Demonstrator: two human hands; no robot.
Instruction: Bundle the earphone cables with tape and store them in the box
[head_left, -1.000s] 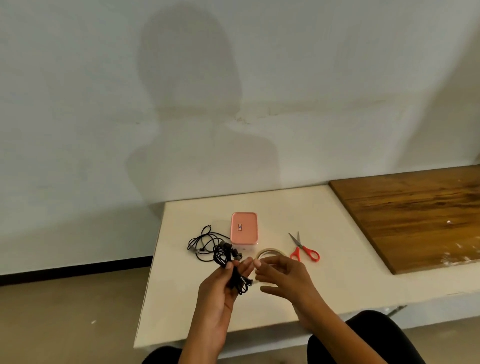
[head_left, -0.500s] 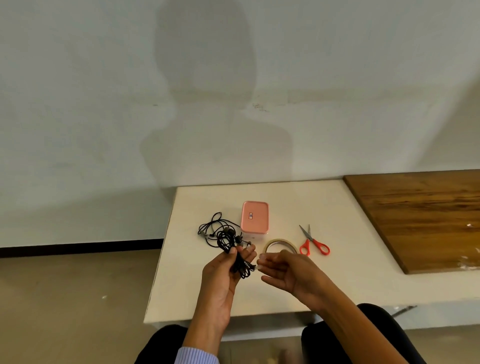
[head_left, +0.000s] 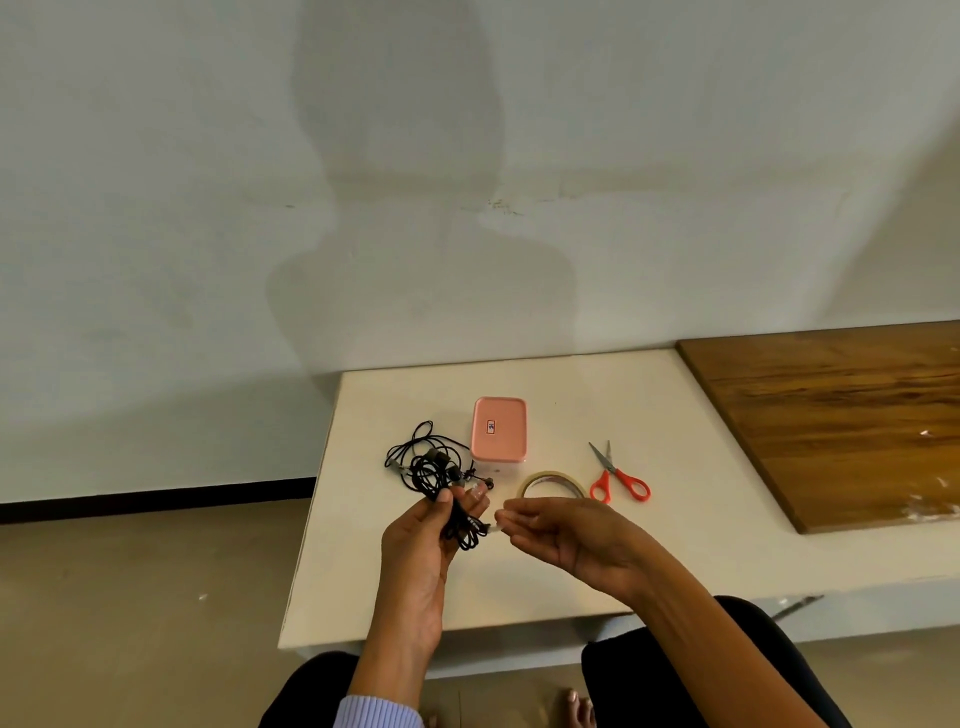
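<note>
My left hand (head_left: 421, 540) is shut on a coiled bundle of black earphone cable (head_left: 464, 527), held upright above the white table (head_left: 675, 519). My right hand (head_left: 566, 532) lies palm up just right of the bundle. Its fingertips pinch a small pale strip, seemingly a piece of tape (head_left: 493, 529), against the bundle's lower end. More tangled black earphone cables (head_left: 410, 451) lie on the table behind my left hand. The pink box (head_left: 499, 428) stands behind them with its lid on. The tape roll (head_left: 550, 480) lies flat behind my right hand.
Red-handled scissors (head_left: 618, 475) lie right of the tape roll. A dark wooden board (head_left: 831, 421) covers the table's right part. The table's left edge (head_left: 311, 509) drops to the floor, and my knees are below the front edge.
My right hand's fingers have straightened and reached to the bundle's lower end. My left hand keeps the bundle and has dropped slightly. The view has shifted sideways.
</note>
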